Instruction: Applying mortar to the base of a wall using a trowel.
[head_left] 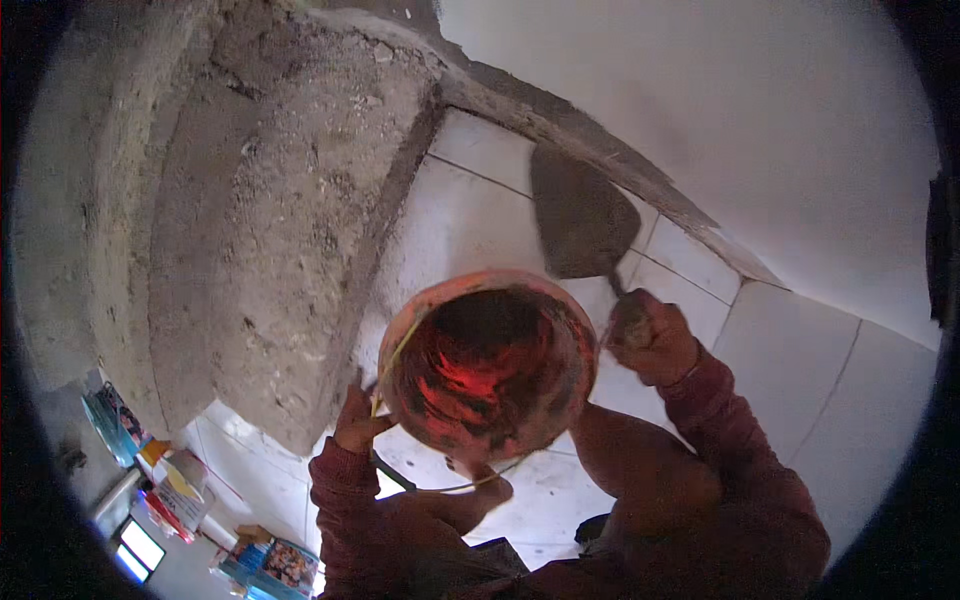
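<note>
Right hand (652, 338), curled tight, grips a trowel (583, 215).

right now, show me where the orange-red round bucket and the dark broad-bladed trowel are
Orange-red round bucket (482, 382), head view, on its inner wall.
Dark broad-bladed trowel (582, 215), head view, on its blade.

Round reddish bucket (480, 385), inside dark-smeared; dark broad-bladed trowel (583, 215) near rim, blade forward.
</note>
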